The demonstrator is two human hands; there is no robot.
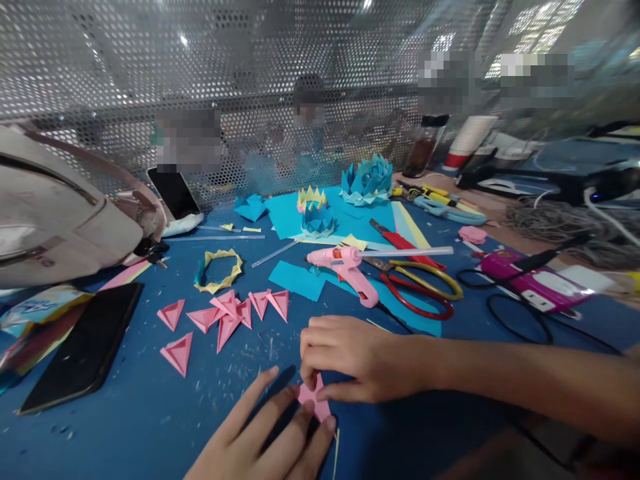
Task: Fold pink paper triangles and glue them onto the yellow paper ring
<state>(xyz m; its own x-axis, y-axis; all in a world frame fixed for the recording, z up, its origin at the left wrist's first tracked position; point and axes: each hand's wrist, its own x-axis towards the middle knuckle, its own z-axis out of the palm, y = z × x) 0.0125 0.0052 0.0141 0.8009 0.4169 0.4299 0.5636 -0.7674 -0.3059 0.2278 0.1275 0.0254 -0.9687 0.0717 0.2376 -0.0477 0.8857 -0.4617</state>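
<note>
In the head view, a small pink paper piece point(323, 408) lies on the blue table point(130, 440), toward six o'clock. The left hand point(270, 433), at its eight o'clock, is spread, fingertips on the paper. The right hand point(353, 353), at one o'clock, has curled fingers touching it; whether they pinch, I cannot tell. Folded pink triangles point(229, 325) lie at ten o'clock from the paper, a pink glue gun point(350, 267) near twelve, scissors point(384, 265) at one.
</note>
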